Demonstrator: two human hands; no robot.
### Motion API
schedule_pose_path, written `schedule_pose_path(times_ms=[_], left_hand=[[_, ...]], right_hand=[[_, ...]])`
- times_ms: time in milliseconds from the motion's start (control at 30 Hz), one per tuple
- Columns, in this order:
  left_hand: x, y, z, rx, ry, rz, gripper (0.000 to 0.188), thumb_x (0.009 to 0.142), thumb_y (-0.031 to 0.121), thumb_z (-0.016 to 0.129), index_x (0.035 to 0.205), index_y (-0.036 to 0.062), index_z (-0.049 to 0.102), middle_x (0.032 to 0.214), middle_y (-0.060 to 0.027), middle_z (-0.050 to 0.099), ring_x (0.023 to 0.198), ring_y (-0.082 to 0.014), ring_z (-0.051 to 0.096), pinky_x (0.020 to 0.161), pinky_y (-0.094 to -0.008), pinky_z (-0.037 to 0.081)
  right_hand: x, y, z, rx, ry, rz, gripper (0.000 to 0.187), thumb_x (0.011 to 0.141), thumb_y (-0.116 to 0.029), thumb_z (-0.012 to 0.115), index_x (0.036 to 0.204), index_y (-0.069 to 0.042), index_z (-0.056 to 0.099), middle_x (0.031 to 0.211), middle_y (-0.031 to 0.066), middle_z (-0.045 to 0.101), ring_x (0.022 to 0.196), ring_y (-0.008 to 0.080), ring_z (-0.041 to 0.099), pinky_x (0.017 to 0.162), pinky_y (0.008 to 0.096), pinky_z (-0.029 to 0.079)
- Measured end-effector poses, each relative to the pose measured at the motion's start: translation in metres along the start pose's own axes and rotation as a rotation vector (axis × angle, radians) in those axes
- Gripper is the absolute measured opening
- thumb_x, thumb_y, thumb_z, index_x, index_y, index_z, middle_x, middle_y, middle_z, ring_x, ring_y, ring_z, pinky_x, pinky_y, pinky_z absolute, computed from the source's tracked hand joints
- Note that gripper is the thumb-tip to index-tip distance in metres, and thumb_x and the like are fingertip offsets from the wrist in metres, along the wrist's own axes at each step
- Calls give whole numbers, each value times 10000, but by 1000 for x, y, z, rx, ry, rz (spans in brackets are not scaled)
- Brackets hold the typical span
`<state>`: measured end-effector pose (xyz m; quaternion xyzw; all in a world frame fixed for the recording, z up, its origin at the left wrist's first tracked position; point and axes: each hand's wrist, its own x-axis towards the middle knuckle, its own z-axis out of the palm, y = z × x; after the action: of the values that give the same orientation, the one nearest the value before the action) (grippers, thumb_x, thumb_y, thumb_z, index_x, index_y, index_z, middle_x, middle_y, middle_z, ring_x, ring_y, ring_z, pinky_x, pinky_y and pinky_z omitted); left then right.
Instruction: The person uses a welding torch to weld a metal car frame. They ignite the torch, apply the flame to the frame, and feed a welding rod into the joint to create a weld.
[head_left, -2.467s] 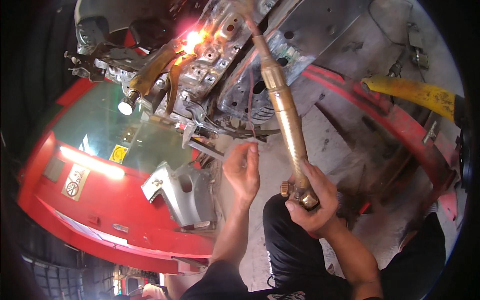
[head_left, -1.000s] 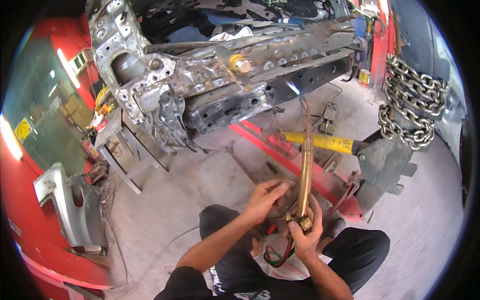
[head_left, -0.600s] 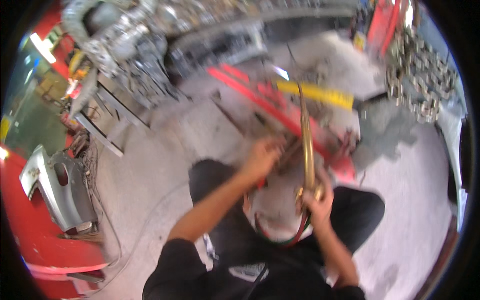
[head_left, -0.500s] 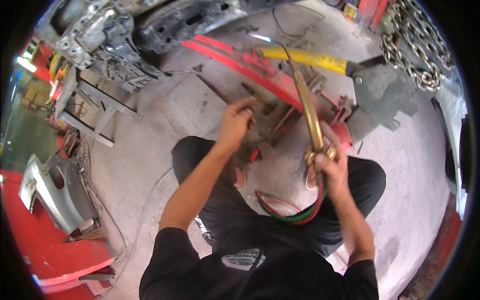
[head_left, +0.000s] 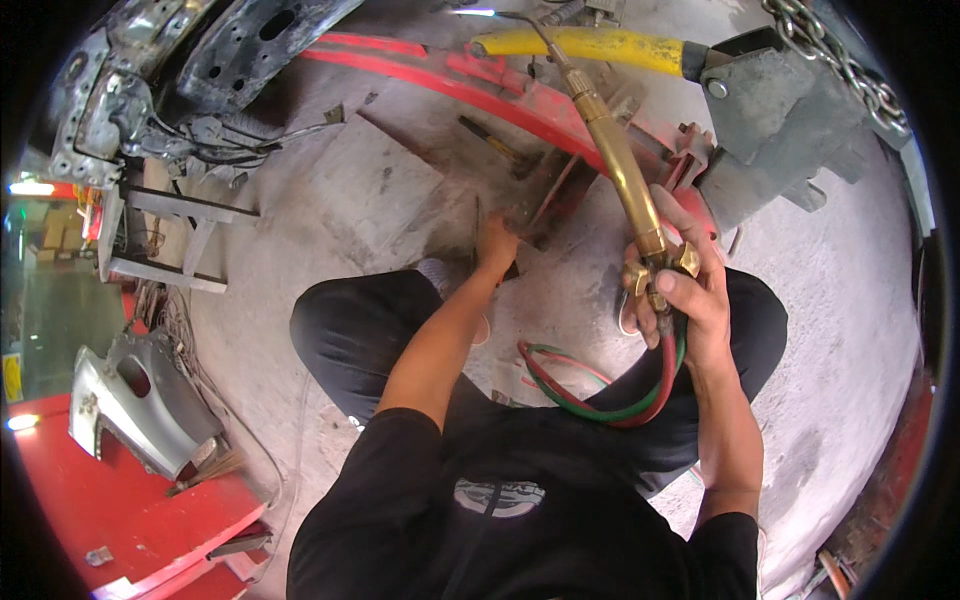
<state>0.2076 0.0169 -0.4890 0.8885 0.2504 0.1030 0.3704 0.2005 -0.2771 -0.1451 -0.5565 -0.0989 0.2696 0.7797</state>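
Observation:
My right hand (head_left: 690, 285) is wrapped round the valve end of a brass gas torch (head_left: 622, 175), fingers by its knobs. The torch points up and left, and a blue-white flame (head_left: 472, 12) burns at its bent tip. A red and a green hose (head_left: 600, 412) run from its base and loop over my lap. Low between my knees, my left hand (head_left: 495, 245) reaches down to the floor beside a rusty metal part of the red frame (head_left: 560, 195). Its fingers look closed, on something dark and thin that I cannot make out.
A yellow lever (head_left: 600, 45) joined to a grey steel block (head_left: 770, 110) crosses near the flame. Chains (head_left: 835, 55) hang far right. Bare metal car parts (head_left: 240, 60) and a metal stand (head_left: 190, 235) are left. A silver fender (head_left: 150, 400) lies on a red surface (head_left: 140, 510).
My left hand has gone from raised in front of me down toward the floor. The torch stays in my right hand, its flame still lit. The view has shifted.

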Motion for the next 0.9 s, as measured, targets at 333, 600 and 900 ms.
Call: schedule_pose_path(times_ms=[333,600,900], left_hand=[[39,-49,-2,194,-20,108,510,813,33,615,1321,9,662,1257,-276,663,1186,-448,620,1045,-504,489],[46,97,-100,-401,-200,-13,226,965,143,655,1121,4,740,940,-93,752,809,-204,705,738,-368,574],[30,272,-297,-1329,-176,341,434,1063,361,615,1220,-40,675,956,-101,722,849,-222,710,776,-380,591]], right_hand=[[6,22,-5,-24,79,97,968,803,-284,754,1591,53,303,960,205,670,562,177,630,507,303,524],[7,37,2,-68,84,55,939,816,-315,726,1599,17,327,897,171,672,488,156,582,447,270,472],[2,19,15,-4,31,-20,899,827,-226,721,1590,15,313,893,172,670,534,192,615,471,299,528]])
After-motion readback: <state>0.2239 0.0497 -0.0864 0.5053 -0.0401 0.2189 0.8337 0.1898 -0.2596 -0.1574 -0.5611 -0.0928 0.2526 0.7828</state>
